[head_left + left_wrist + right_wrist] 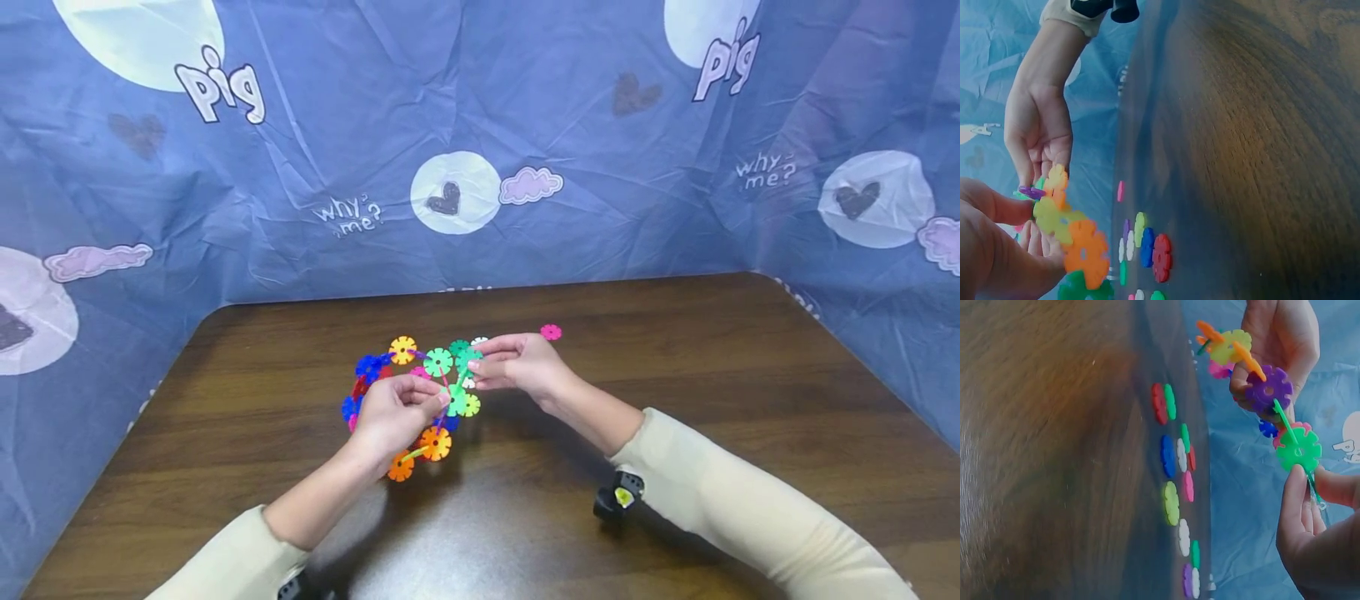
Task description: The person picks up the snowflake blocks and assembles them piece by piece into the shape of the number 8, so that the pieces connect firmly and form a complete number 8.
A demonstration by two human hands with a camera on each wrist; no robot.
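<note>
Both hands hold a joined chain of notched plastic snowflake discs up over the table. My left hand (401, 410) pinches the chain near a purple disc (1269, 389). Orange discs (435, 443) and a yellow-green disc (1054, 219) hang off the chain on that side. At the other end, a green disc (1299, 450) sits between the thumb and fingertips of my right hand (528, 367). Seen from the right wrist, another green disc, edge-on, slots into this one and leads toward the purple disc. Left fingers partly hide the middle of the chain.
Several loose discs lie on the brown wooden table (675, 358), among them a red disc (1161, 257), a blue disc (1167, 456) and a pink disc (551, 332) farther right. A blue printed cloth (600, 125) hangs behind the table and at both sides.
</note>
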